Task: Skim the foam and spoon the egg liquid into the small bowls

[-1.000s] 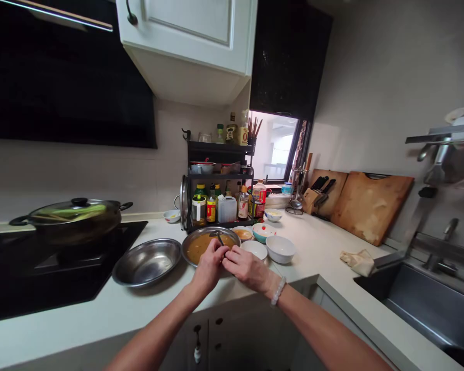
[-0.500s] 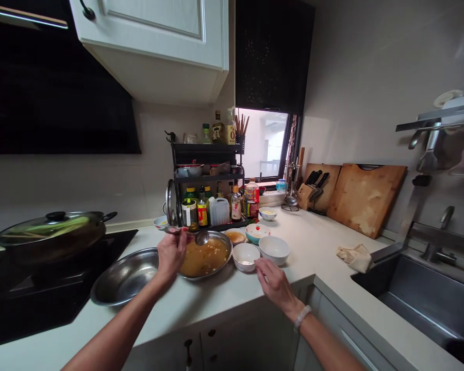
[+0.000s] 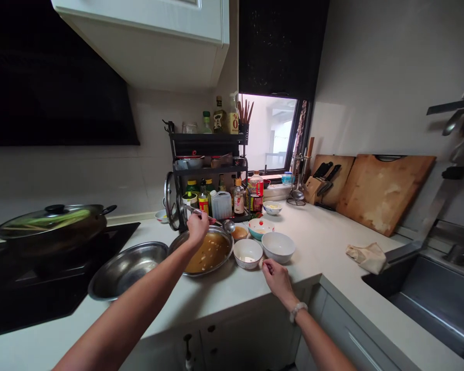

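Note:
My left hand (image 3: 198, 228) is closed around the handle of a metal spoon (image 3: 229, 225). Its bowl hovers by the right rim of a wide metal dish (image 3: 180, 238) that holds brown liquid with pale bits floating in it. My right hand (image 3: 276, 278) is closed, fingertips pinched together beside the right side of a small white bowl (image 3: 248, 249). Whatever sits in that pinch is too small to name. White pieces lie in the bottom of the small bowl. A larger white bowl (image 3: 278, 247) stands just behind my right fingers.
An empty-looking metal basin (image 3: 127, 268) stands left of the dish. Behind are a patterned bowl (image 3: 261, 229), a bowl of orange-brown liquid (image 3: 238, 233) and a bottle rack (image 3: 209, 136). A covered pan (image 3: 50, 232) sits on the stove; a cloth (image 3: 367, 257) lies near the sink (image 3: 436, 288).
The spoon has moved right, from over the liquid to the dish's right rim. My right hand has drawn slightly away from the small bowl's rim, its fingers more curled. The view has shifted a little.

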The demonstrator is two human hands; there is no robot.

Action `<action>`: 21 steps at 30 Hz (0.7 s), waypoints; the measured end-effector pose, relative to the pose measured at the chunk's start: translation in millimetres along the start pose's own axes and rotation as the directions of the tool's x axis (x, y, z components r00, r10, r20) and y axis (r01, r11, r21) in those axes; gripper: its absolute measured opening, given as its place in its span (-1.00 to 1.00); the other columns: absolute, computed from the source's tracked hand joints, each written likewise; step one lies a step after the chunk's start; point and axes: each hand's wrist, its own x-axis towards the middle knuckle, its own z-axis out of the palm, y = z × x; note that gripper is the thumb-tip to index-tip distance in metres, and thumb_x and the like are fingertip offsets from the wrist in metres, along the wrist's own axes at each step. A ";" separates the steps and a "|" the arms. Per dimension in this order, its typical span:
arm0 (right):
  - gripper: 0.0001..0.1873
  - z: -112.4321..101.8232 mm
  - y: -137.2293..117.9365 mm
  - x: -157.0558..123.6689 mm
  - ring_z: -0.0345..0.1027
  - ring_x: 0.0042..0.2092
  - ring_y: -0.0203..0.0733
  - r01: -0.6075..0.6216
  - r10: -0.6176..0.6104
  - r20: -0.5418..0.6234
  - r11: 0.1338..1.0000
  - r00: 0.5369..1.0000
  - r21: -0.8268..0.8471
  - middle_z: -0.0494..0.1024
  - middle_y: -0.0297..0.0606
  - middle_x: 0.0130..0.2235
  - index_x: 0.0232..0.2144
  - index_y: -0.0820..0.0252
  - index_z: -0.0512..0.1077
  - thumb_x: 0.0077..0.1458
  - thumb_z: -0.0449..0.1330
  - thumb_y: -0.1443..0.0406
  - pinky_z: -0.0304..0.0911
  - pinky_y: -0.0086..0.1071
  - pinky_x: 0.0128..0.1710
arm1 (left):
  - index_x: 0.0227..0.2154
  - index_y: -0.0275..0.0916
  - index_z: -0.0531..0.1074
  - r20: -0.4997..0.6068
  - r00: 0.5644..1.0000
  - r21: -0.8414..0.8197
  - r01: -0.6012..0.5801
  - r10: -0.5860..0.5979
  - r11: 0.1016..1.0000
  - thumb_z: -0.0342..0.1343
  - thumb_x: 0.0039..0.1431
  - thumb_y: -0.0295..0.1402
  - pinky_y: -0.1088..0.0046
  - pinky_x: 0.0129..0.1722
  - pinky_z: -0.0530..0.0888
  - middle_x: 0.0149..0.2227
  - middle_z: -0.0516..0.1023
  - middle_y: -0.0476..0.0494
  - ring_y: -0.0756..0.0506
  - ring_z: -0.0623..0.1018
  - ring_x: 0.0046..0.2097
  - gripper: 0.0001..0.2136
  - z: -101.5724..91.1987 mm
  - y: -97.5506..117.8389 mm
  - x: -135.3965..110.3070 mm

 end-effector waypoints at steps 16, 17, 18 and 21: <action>-0.64 2.5 4.3 -7.2 0.39 -0.46 -0.19 0.044 -0.049 -0.058 0.996 0.997 -0.073 0.52 -0.19 -0.49 -0.45 0.19 0.45 0.22 -0.05 0.20 0.17 -0.40 -0.43 | -0.44 -0.29 0.49 0.267 0.950 0.158 -0.209 0.162 0.965 -0.08 0.14 -0.37 0.48 -0.43 0.40 -0.62 0.50 -0.11 -0.06 0.51 -0.57 -0.75 35.9 -11.6 -7.3; -0.63 2.6 4.3 -7.4 0.38 -0.46 -0.19 0.040 -0.045 -0.060 0.996 0.997 -0.074 0.52 -0.19 -0.50 -0.45 0.19 0.45 0.23 -0.06 0.18 0.17 -0.40 -0.43 | -0.46 -0.30 0.50 0.270 0.955 0.138 -0.165 0.123 0.977 -0.08 0.14 -0.37 0.49 -0.45 0.40 -0.63 0.49 -0.12 -0.06 0.50 -0.58 -0.75 34.3 -10.5 -6.5; -0.62 2.8 4.4 -7.6 0.38 -0.46 -0.19 0.035 -0.039 -0.063 0.997 0.997 -0.076 0.52 -0.19 -0.50 -0.45 0.20 0.45 0.24 -0.07 0.18 0.17 -0.41 -0.44 | -0.48 -0.30 0.50 0.272 0.958 0.116 -0.127 0.091 0.985 -0.07 0.12 -0.38 0.48 -0.46 0.41 -0.63 0.50 -0.13 -0.06 0.50 -0.59 -0.75 33.1 -9.7 -5.8; -0.61 3.5 4.6 -8.0 0.37 -0.46 -0.21 0.026 -0.032 -0.073 0.996 0.997 -0.083 0.51 -0.19 -0.51 -0.47 0.19 0.43 0.24 -0.07 0.17 0.16 -0.41 -0.44 | -0.53 -0.32 0.51 0.250 0.968 0.077 -0.041 0.021 0.996 -0.06 0.09 -0.39 0.45 -0.48 0.43 -0.64 0.51 -0.19 -0.10 0.51 -0.61 -0.75 30.8 -9.4 -3.2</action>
